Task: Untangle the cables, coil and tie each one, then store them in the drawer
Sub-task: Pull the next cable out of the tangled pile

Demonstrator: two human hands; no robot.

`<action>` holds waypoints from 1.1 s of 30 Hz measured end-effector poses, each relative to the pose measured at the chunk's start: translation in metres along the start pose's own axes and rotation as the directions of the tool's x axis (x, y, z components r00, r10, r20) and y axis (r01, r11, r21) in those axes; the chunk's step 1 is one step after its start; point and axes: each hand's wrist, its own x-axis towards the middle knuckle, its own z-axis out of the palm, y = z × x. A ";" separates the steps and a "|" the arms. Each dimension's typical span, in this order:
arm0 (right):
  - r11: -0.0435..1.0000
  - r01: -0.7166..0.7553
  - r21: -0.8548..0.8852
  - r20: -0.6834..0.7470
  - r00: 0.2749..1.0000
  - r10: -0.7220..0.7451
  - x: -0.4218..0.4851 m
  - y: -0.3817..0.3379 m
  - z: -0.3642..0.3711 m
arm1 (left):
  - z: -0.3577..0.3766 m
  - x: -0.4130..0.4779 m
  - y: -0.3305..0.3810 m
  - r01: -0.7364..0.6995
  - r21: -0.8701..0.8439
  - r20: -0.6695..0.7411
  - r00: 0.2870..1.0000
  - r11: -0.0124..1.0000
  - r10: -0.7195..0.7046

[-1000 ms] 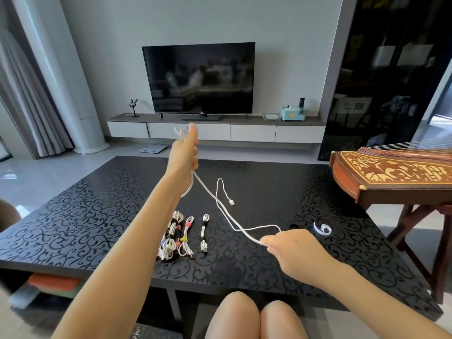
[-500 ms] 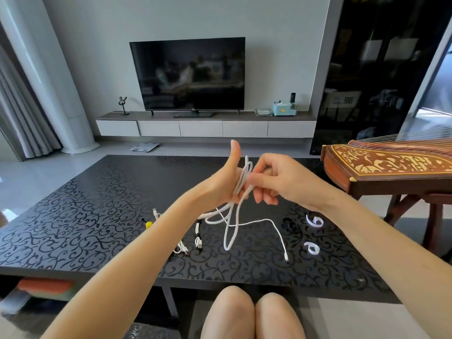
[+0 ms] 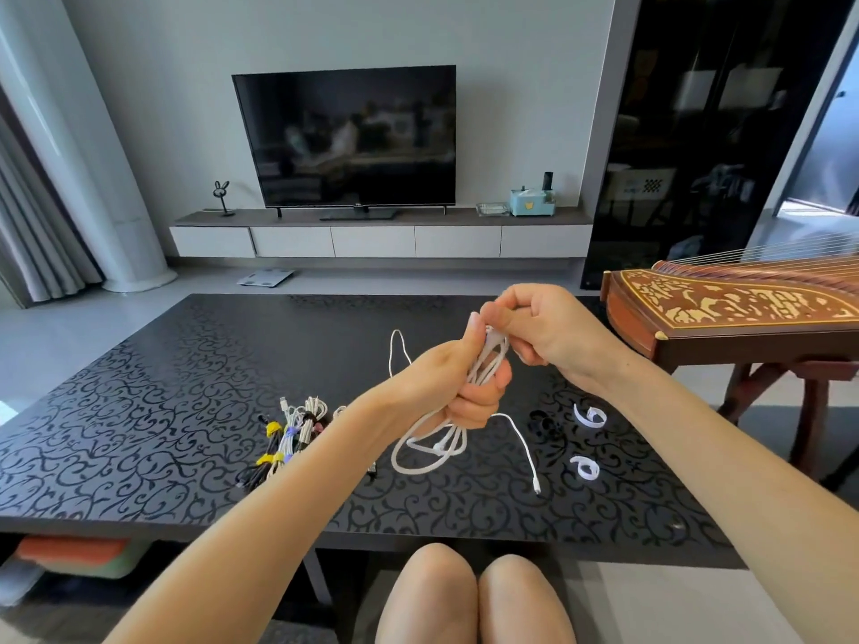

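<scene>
Over table (image 3: pixel 162 411), hands (image 3: pixel 458 388) (image 3: pixel 544 332) tight round cable (image 3: pixel 488 360)

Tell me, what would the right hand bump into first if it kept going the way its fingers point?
The right hand points leftward and pinches the thin white charging cable; going on, it would press straight into the left hand gripping that coil, probably its raised thumb.

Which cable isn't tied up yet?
The white cable, gripped in the left hand and pinched by the right hand. Its loops hang loose with no tie. The other cables lie on the table, bundled with coloured ties.
</scene>
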 end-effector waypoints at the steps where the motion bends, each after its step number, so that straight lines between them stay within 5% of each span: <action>1: 0.999 -0.010 0.037 0.031 0.999 0.009 -0.001 0.002 -0.001 | 0.000 -0.001 -0.001 0.014 -0.018 0.031 0.999 1.000 -0.013; 7: 1.000 -0.020 0.021 0.245 0.970 0.014 -0.022 0.026 -0.007 | 0.002 0.001 -0.021 0.095 -0.021 0.153 0.984 0.995 -0.091; 14: 0.985 -0.108 -0.133 0.092 0.988 0.121 -0.052 0.068 -0.003 | 0.000 0.001 -0.066 0.303 -0.094 0.275 0.923 0.948 -0.268; 18: 0.942 -0.100 -0.321 -0.014 0.995 0.101 -0.070 0.101 0.007 | 0.001 0.003 -0.083 0.363 0.143 0.178 0.906 0.921 -0.385; 21: 0.913 -0.126 -0.389 -0.121 0.989 0.085 -0.078 0.128 0.019 | 0.001 0.013 -0.085 0.369 0.614 -0.043 0.898 0.698 -0.437; 24: 0.938 -0.152 -0.312 -0.266 0.962 0.067 -0.082 0.146 0.029 | -0.001 0.026 -0.091 0.390 0.722 -0.155 0.896 0.571 -0.415; 28: 0.972 -0.233 0.016 -0.420 0.881 0.218 -0.074 0.162 0.031 | 0.007 0.042 -0.122 0.299 0.933 -0.297 0.954 0.202 -0.040; 30: 0.924 -0.312 0.219 -0.389 0.841 0.376 -0.066 0.170 0.026 | 0.007 0.042 -0.138 0.298 0.949 -0.311 0.942 0.107 0.127; 33: 0.791 -0.456 0.407 -0.146 0.823 0.550 -0.055 0.186 0.018 | -0.008 0.048 -0.152 0.292 0.950 -0.307 0.939 0.114 0.157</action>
